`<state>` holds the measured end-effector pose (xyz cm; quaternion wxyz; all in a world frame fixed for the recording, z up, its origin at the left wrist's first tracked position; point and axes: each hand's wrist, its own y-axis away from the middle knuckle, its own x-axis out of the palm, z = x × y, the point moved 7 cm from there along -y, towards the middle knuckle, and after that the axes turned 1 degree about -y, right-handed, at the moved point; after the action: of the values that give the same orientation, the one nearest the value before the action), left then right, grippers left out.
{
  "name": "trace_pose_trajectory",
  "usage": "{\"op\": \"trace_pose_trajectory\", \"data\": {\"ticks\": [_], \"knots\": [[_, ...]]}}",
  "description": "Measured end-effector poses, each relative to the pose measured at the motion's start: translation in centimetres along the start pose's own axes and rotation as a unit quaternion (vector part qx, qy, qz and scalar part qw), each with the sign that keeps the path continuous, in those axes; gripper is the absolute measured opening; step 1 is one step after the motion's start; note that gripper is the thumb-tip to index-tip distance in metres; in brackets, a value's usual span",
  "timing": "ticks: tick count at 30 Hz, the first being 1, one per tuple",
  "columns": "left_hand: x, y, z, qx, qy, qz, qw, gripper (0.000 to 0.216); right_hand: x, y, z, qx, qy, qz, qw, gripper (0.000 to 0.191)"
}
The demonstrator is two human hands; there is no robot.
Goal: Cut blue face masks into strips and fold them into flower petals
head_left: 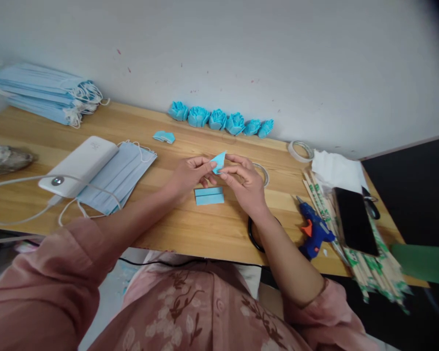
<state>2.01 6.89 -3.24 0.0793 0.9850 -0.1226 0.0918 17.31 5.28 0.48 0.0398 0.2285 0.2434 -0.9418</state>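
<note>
Both hands meet over the middle of the wooden table (190, 229). My left hand (190, 175) and my right hand (243, 183) pinch a small folded piece of blue mask fabric (218, 161) between their fingertips, its point tilted up. Directly below the hands a folded rectangular strip of blue fabric (209, 195) lies flat on the table. A few blue face masks (122, 175) are spread to the left, partly under a white power bank (78, 165) with a white cable.
Several finished blue fabric roses (219, 120) line the wall. A mask stack (44, 92) sits far left, a small blue scrap (164, 137) behind. To the right: tape rolls (300, 151), blue glue gun (314, 230), wrapped chopsticks (366, 263), black phone (354, 219), white tissue (336, 168).
</note>
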Motion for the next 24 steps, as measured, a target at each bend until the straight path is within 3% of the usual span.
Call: {"op": "trace_pose_trajectory", "data": {"ticks": [8, 24], "knots": [[0.2, 0.1, -0.2, 0.007, -0.01, -0.003, 1.0, 0.028, 0.5, 0.1, -1.7, 0.089, -0.117, -0.006, 0.989, 0.016], [0.4, 0.1, 0.1, 0.005, -0.01, 0.008, 1.0, 0.031, 0.9, 0.2, -2.3, 0.137, -0.16, -0.012, 0.978, 0.022]]}}
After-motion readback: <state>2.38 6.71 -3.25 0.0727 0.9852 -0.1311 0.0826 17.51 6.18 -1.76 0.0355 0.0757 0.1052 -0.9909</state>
